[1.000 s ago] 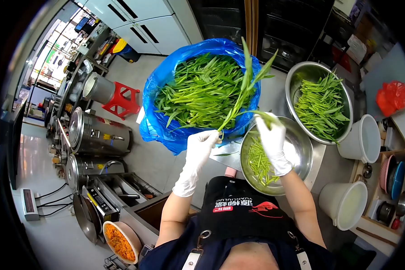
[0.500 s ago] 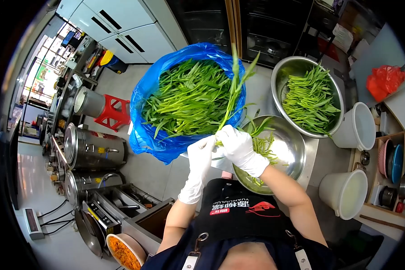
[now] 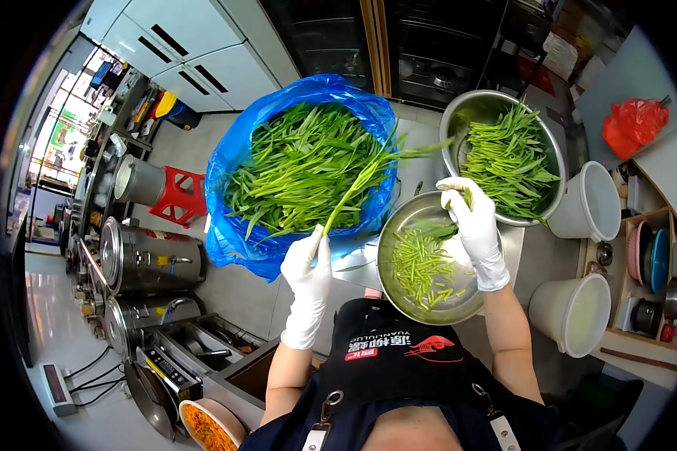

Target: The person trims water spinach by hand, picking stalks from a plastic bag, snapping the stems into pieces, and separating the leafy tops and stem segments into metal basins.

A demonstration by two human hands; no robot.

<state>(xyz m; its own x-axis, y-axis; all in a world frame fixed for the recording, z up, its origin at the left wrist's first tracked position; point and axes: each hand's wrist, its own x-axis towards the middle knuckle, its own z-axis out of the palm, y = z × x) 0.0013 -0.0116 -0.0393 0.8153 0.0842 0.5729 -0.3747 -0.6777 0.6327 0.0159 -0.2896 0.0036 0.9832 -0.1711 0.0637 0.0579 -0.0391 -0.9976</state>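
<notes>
My left hand (image 3: 307, 263), in a white glove, pinches the lower ends of a few long water spinach stems (image 3: 352, 192). Their leafy tips point up and right, past the rim of a blue plastic bag (image 3: 226, 180) filled with loose water spinach (image 3: 305, 169). My right hand (image 3: 470, 218), gloved too, is curled over the right side of a steel bowl (image 3: 447, 314). Green bits show at its fingers, and leafy water spinach pieces (image 3: 435, 231) hang or lie just beneath it. Short cut stems (image 3: 421, 267) lie in the bowl.
A larger steel basin (image 3: 453, 124) behind the bowl holds bunched greens (image 3: 508, 154). White buckets (image 3: 572, 316) stand at the right, near a shelf of pans. Left are a red stool (image 3: 182, 197), steel pots (image 3: 152, 255) and a counter. A tub of orange shreds (image 3: 207, 425) sits lower left.
My hands were together on the stems and have moved apart. The left has lowered with the stems, which now lean right; the right has shifted right over the bowl. More cut stems are visible.
</notes>
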